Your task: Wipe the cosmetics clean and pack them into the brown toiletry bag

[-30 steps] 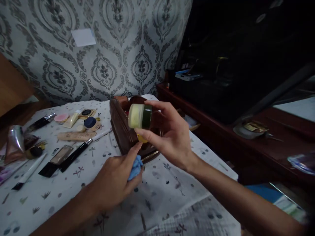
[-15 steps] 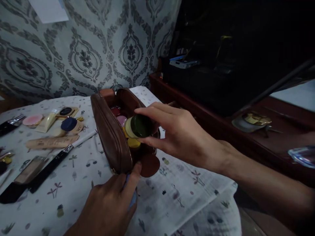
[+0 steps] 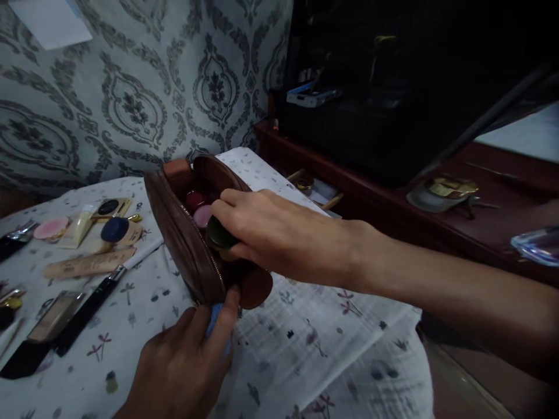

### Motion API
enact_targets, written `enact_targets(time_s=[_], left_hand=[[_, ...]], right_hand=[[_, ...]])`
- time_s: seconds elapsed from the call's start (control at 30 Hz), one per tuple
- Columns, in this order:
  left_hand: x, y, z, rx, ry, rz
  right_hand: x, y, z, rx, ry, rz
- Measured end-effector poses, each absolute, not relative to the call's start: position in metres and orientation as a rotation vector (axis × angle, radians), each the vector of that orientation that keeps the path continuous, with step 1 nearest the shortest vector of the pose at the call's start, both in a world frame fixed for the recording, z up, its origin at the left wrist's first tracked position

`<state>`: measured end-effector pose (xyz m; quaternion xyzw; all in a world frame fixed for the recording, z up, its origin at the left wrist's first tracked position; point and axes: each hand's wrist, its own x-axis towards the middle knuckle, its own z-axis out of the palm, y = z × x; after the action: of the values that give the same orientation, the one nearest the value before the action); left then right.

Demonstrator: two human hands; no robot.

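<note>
A brown cosmetic bag (image 3: 177, 235) lies unzipped on the patterned cloth, its mouth toward the right. My right hand (image 3: 279, 233) reaches into the opening, closed around a jar (image 3: 219, 234) with a dark green lid; the jar's lower part is hidden. Inside the bag, next to the jar, sit a pink round item (image 3: 202, 216) and a dark red item (image 3: 195, 199). My left hand (image 3: 186, 355) is closed on a crumpled blue cloth (image 3: 213, 322), mostly covered by the fingers. Its index finger presses the near end of the bag beside a round brown flap (image 3: 257, 289).
Left of the bag lie a black brush (image 3: 89, 308), a beige tube (image 3: 89, 263), a blue-capped bottle (image 3: 116, 230), a pink compact (image 3: 51, 228) and a palette (image 3: 56, 317). A dark red cabinet (image 3: 375, 203) with an open drawer (image 3: 317, 189) stands at right, carrying a gold-lidded jar (image 3: 445, 191).
My right hand has moved left and lowered the green-lidded jar into the bag's opening. The left hand keeps its hold at the near end. The view has shifted slightly right.
</note>
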<state>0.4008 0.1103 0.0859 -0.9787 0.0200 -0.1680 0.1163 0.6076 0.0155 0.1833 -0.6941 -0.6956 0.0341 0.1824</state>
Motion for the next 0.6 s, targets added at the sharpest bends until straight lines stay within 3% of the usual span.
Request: enact_targets(time_s=[0.6], left_hand=[[0.403, 0.107, 0.085, -2.787, 0.072, -0.549]], right_hand=[[0.602, 0.079, 0.157, -2.101, -2.194, 0.437]])
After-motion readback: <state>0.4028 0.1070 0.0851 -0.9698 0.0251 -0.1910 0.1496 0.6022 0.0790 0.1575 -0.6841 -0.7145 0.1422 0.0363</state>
